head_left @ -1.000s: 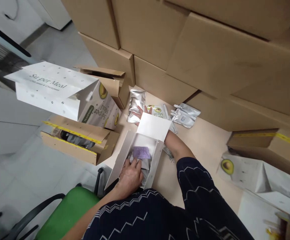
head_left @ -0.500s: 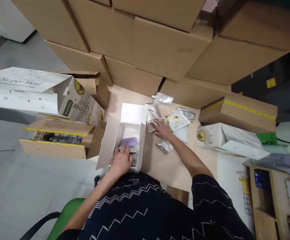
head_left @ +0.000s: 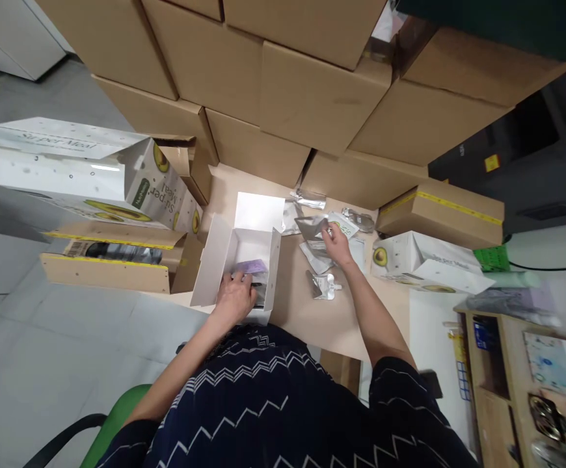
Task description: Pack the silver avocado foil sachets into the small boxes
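My left hand [head_left: 237,298] reaches into the open white box [head_left: 274,273], fingers bent down over its contents. Those include a purple packet [head_left: 251,266] and silvery packets [head_left: 259,296] beneath; what the fingertips grip is hidden. My right hand [head_left: 336,244] pinches the edge of a silver foil pouch [head_left: 312,231], tilted up above the table. Beside it lie a white pouch with an avocado print [head_left: 345,223] and several other silver pouches. A small spouted silver pouch [head_left: 323,286] rests nearer to me.
Stacked cardboard boxes [head_left: 312,97] wall off the back of the table [head_left: 307,318]. To the left stand a printed white carton [head_left: 68,179] and an open brown box [head_left: 107,276]. Another printed carton [head_left: 424,260] and a brown box [head_left: 444,211] are on the right.
My right hand, earlier spread over the pouches, has moved slightly right and lifted a silver pouch by its edge. My left hand stays in the white box. The view has shifted a little.
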`<move>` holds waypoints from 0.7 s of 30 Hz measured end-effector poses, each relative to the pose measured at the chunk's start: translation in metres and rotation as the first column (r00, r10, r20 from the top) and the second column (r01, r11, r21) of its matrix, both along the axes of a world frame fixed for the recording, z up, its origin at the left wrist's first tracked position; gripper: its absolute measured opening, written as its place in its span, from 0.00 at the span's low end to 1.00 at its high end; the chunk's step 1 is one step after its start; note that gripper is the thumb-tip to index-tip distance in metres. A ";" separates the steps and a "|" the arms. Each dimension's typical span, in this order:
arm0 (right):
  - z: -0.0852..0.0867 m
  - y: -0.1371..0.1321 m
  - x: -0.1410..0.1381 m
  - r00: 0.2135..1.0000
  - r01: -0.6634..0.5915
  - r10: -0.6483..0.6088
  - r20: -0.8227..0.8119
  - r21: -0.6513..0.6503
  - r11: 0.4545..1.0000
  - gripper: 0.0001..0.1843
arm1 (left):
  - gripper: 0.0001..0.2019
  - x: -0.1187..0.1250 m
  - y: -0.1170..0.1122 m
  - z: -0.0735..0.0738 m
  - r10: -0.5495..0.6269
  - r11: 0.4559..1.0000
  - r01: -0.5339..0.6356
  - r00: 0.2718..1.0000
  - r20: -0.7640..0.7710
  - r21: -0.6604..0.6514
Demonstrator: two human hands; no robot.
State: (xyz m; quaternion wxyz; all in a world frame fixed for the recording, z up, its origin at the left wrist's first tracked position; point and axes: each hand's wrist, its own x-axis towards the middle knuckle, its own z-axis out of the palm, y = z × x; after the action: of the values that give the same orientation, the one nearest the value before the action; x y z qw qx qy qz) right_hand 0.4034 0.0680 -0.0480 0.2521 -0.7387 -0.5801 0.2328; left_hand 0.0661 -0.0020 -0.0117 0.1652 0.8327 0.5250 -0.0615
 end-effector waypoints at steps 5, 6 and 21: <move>0.019 0.004 0.006 0.709 0.432 -0.145 -0.690 0.261 0.863 0.15 | 0.17 0.002 0.000 0.003 -0.001 1.000 0.001 1.000 0.002 -0.007; 0.022 0.003 0.004 0.668 0.459 -0.140 -0.731 0.257 0.850 0.16 | 0.17 0.002 0.000 0.003 0.008 1.000 -0.008 1.000 0.007 -0.011; 0.138 -0.012 -0.133 0.513 0.165 0.335 -0.791 0.474 0.865 0.12 | 0.17 0.005 -0.001 0.005 0.014 1.000 -0.014 0.999 -0.037 0.002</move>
State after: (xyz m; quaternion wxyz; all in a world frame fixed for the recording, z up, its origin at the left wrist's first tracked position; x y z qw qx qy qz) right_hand 0.2700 0.0564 0.0904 0.6708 -0.4061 -0.4556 0.4214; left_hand 0.0713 -0.0025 -0.0069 0.1549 0.8280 0.5337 -0.0753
